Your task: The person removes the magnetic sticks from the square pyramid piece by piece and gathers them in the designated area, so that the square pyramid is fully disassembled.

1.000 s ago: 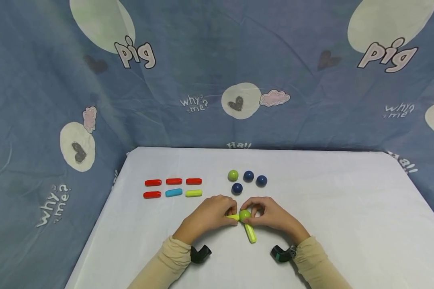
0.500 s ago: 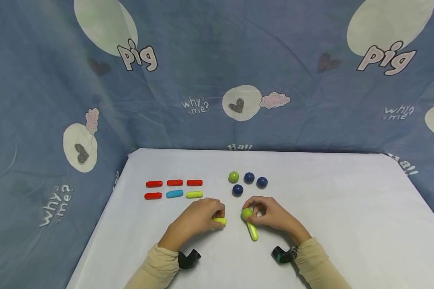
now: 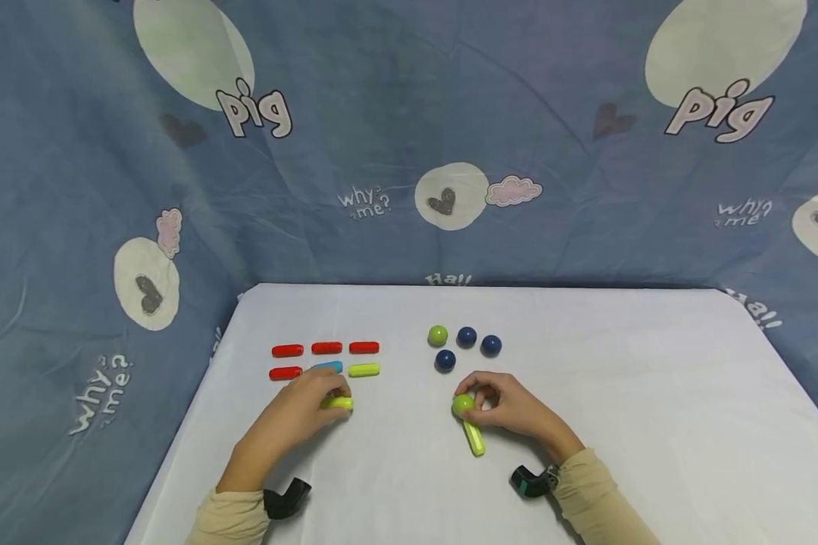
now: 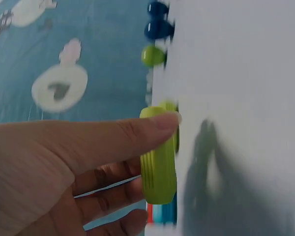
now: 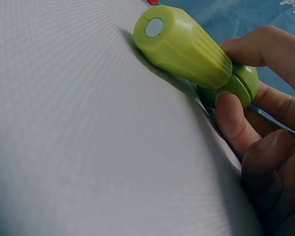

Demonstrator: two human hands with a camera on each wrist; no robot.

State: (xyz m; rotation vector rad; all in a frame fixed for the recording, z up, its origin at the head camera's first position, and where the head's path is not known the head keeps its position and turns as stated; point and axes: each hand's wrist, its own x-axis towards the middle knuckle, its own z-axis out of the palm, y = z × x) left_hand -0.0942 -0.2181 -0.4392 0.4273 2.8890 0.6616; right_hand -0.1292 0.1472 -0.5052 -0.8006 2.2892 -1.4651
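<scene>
Thumb and fingers of my left hand (image 3: 307,405) pinch a yellow-green rod (image 4: 158,167), just in front of the blue rod (image 3: 330,366), part of which the hand covers in the head view. My right hand (image 3: 507,401) holds a green ball (image 3: 463,405) between thumb and fingers. A second yellow-green rod (image 5: 187,49) joins that ball and points toward the front of the table; its free end shows a pale round disc in the right wrist view. A third yellow-green rod (image 3: 364,370) lies loose beside the blue one.
Several red rods (image 3: 326,348) lie on the white table (image 3: 620,378) at the left. Another green ball (image 3: 438,335) and dark blue balls (image 3: 466,337) sit beyond my right hand. A patterned blue cloth (image 3: 354,98) hangs behind the table.
My left hand has drawn its rod away from the green ball and carried it left, toward the row of rods. The right hand stays nearly in place with the ball and its attached rod.
</scene>
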